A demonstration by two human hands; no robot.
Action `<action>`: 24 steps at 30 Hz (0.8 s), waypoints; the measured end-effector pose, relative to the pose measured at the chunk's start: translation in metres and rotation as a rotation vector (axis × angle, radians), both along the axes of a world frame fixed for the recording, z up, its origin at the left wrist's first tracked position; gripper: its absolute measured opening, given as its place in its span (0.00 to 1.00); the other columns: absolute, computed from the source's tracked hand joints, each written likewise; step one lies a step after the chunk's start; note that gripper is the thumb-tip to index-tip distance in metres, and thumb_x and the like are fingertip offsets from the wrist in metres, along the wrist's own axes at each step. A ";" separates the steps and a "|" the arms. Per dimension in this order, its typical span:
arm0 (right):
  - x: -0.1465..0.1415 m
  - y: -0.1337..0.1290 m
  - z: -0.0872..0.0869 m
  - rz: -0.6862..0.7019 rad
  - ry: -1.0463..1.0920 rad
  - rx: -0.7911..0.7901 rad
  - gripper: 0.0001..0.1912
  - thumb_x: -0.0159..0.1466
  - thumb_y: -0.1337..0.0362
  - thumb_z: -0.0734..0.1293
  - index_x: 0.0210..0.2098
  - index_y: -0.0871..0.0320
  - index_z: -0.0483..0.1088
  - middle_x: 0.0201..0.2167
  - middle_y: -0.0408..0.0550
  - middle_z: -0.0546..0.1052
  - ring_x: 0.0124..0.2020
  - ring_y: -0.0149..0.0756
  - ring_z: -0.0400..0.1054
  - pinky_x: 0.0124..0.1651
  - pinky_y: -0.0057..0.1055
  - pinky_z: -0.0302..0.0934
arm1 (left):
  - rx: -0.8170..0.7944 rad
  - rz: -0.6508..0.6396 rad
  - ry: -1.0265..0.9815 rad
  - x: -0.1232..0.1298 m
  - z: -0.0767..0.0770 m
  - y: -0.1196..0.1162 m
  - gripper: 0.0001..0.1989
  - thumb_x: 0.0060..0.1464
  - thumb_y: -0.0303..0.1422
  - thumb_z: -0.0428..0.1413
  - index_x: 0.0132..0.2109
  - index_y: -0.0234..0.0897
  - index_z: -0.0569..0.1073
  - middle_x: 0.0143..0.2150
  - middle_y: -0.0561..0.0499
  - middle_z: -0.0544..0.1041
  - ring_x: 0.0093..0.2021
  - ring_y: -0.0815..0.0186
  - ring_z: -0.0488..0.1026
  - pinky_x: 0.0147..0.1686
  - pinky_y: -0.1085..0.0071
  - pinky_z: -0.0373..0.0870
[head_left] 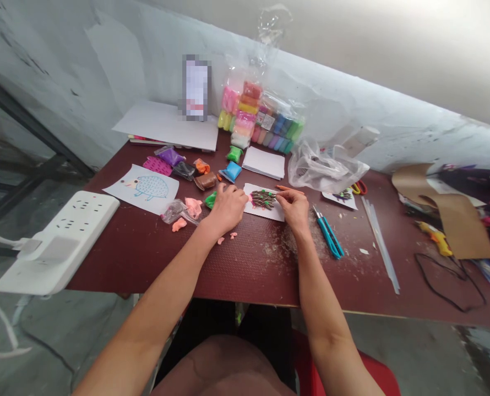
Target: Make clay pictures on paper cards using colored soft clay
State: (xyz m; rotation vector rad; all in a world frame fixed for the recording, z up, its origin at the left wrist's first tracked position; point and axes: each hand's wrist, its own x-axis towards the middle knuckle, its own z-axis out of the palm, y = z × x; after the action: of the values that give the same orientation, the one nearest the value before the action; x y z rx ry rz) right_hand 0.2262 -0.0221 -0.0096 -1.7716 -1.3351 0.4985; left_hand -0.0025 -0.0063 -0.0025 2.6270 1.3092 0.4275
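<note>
My left hand [229, 208] rests palm down at the left edge of a white card [272, 213], its fingers bent and apart. A green clay packet [211, 201] shows beside that hand, partly covered by it. Brown twig-like pieces with green dots and a pink end, forming a twig hedgehog [263, 198], lie on the card. At the card's right edge, my right hand [295, 210] is closed in a pinch; whatever sits between its fingertips is too small to make out. An orange pencil [289, 189] lies just behind the right hand.
To the left are a hedgehog drawing [148, 190], pink clay [193, 207] and a white power strip [69, 236]. Teal-handled pliers [330, 235], glue sticks [380, 245] and a yellow glue gun [435, 237] lie right. Bagged clay [265, 124] and a plastic bag [325, 165] stand behind.
</note>
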 end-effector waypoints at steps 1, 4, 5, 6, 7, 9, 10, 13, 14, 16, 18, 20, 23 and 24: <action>0.000 0.000 0.000 -0.002 0.001 -0.002 0.03 0.58 0.65 0.72 0.31 0.55 0.81 0.44 0.54 0.86 0.50 0.49 0.78 0.54 0.40 0.68 | 0.010 -0.001 -0.007 0.000 -0.001 0.000 0.16 0.66 0.24 0.49 0.45 0.37 0.82 0.50 0.40 0.84 0.54 0.49 0.74 0.59 0.46 0.61; 0.000 0.002 -0.003 -0.009 0.008 -0.020 0.04 0.58 0.65 0.72 0.31 0.55 0.82 0.43 0.53 0.86 0.47 0.48 0.78 0.53 0.40 0.68 | 0.039 -0.003 -0.032 0.000 -0.004 0.001 0.15 0.66 0.24 0.50 0.43 0.39 0.82 0.48 0.41 0.85 0.53 0.50 0.74 0.58 0.46 0.61; 0.000 0.003 -0.004 -0.012 0.010 -0.027 0.04 0.58 0.65 0.72 0.31 0.55 0.82 0.42 0.53 0.87 0.45 0.47 0.78 0.52 0.40 0.68 | 0.039 -0.003 -0.036 0.000 -0.004 0.002 0.14 0.65 0.24 0.50 0.43 0.39 0.82 0.48 0.41 0.85 0.53 0.50 0.73 0.58 0.47 0.61; 0.000 0.004 -0.006 -0.014 0.009 -0.035 0.05 0.58 0.65 0.72 0.32 0.56 0.82 0.42 0.53 0.87 0.43 0.47 0.78 0.51 0.40 0.68 | 0.034 -0.002 -0.038 0.000 -0.004 0.002 0.14 0.65 0.24 0.50 0.43 0.38 0.82 0.48 0.41 0.85 0.53 0.50 0.73 0.58 0.47 0.61; 0.000 0.004 -0.007 -0.016 0.005 -0.043 0.05 0.58 0.65 0.72 0.32 0.56 0.82 0.42 0.53 0.86 0.41 0.46 0.78 0.50 0.40 0.68 | 0.025 -0.001 -0.036 0.000 -0.004 0.002 0.14 0.65 0.24 0.50 0.43 0.38 0.81 0.48 0.41 0.85 0.53 0.50 0.73 0.58 0.47 0.61; 0.000 0.005 -0.009 -0.025 -0.010 -0.055 0.07 0.59 0.65 0.71 0.33 0.57 0.83 0.41 0.54 0.86 0.38 0.45 0.78 0.48 0.39 0.67 | 0.001 0.003 -0.028 0.000 -0.002 0.001 0.14 0.66 0.24 0.50 0.44 0.38 0.82 0.49 0.41 0.84 0.54 0.49 0.73 0.59 0.47 0.60; 0.000 0.004 -0.009 -0.030 -0.023 -0.058 0.07 0.59 0.64 0.71 0.34 0.58 0.83 0.40 0.54 0.86 0.37 0.44 0.78 0.47 0.38 0.67 | -0.009 0.005 -0.023 0.000 -0.001 0.001 0.14 0.66 0.24 0.50 0.44 0.37 0.82 0.50 0.40 0.84 0.55 0.49 0.73 0.59 0.47 0.60; -0.001 0.003 -0.007 -0.032 -0.075 -0.059 0.09 0.61 0.64 0.71 0.36 0.58 0.84 0.38 0.53 0.87 0.35 0.42 0.76 0.44 0.36 0.65 | -0.025 0.012 -0.011 0.000 0.001 0.000 0.15 0.66 0.24 0.50 0.45 0.36 0.82 0.50 0.40 0.84 0.55 0.49 0.73 0.60 0.47 0.59; -0.002 0.002 -0.006 -0.029 -0.093 -0.060 0.10 0.61 0.63 0.70 0.37 0.58 0.85 0.38 0.52 0.87 0.34 0.41 0.76 0.43 0.35 0.64 | -0.026 0.012 -0.008 0.000 0.001 0.000 0.15 0.66 0.24 0.50 0.45 0.36 0.82 0.50 0.40 0.84 0.55 0.49 0.73 0.60 0.47 0.59; -0.002 0.000 -0.004 -0.026 -0.127 -0.061 0.11 0.62 0.63 0.69 0.38 0.59 0.85 0.38 0.52 0.87 0.32 0.40 0.74 0.41 0.34 0.63 | -0.024 0.009 -0.003 0.000 0.002 0.000 0.15 0.66 0.24 0.50 0.45 0.36 0.82 0.51 0.40 0.84 0.55 0.49 0.73 0.60 0.47 0.59; -0.002 -0.001 -0.003 -0.025 -0.143 -0.061 0.12 0.63 0.63 0.69 0.39 0.59 0.85 0.39 0.53 0.87 0.30 0.38 0.73 0.39 0.34 0.62 | -0.017 0.008 -0.005 0.000 0.001 0.000 0.15 0.66 0.24 0.50 0.45 0.36 0.82 0.50 0.40 0.84 0.55 0.49 0.73 0.60 0.47 0.59; -0.001 -0.001 -0.003 -0.018 -0.137 -0.057 0.12 0.62 0.64 0.69 0.39 0.59 0.85 0.41 0.53 0.87 0.30 0.37 0.72 0.39 0.34 0.62 | -0.010 0.010 -0.009 0.000 0.000 0.000 0.15 0.66 0.24 0.50 0.45 0.36 0.82 0.50 0.40 0.85 0.55 0.48 0.73 0.60 0.47 0.59; 0.000 0.001 -0.006 -0.008 -0.111 -0.051 0.09 0.61 0.65 0.71 0.37 0.58 0.84 0.41 0.52 0.87 0.32 0.38 0.74 0.41 0.34 0.64 | -0.011 0.010 -0.009 0.000 0.000 0.000 0.15 0.66 0.24 0.50 0.45 0.36 0.82 0.50 0.40 0.85 0.55 0.48 0.73 0.60 0.47 0.59; 0.001 0.001 -0.007 -0.006 -0.104 -0.045 0.08 0.60 0.65 0.71 0.36 0.57 0.84 0.41 0.52 0.87 0.33 0.39 0.75 0.42 0.34 0.64 | -0.012 0.010 -0.009 0.000 -0.001 0.000 0.15 0.66 0.24 0.50 0.45 0.36 0.82 0.50 0.40 0.85 0.55 0.48 0.73 0.60 0.47 0.59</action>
State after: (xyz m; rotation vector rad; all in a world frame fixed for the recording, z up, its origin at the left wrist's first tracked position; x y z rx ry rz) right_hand 0.2267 -0.0207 -0.0165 -1.8598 -1.3989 0.4417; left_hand -0.0024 -0.0061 -0.0031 2.6070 1.3182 0.4319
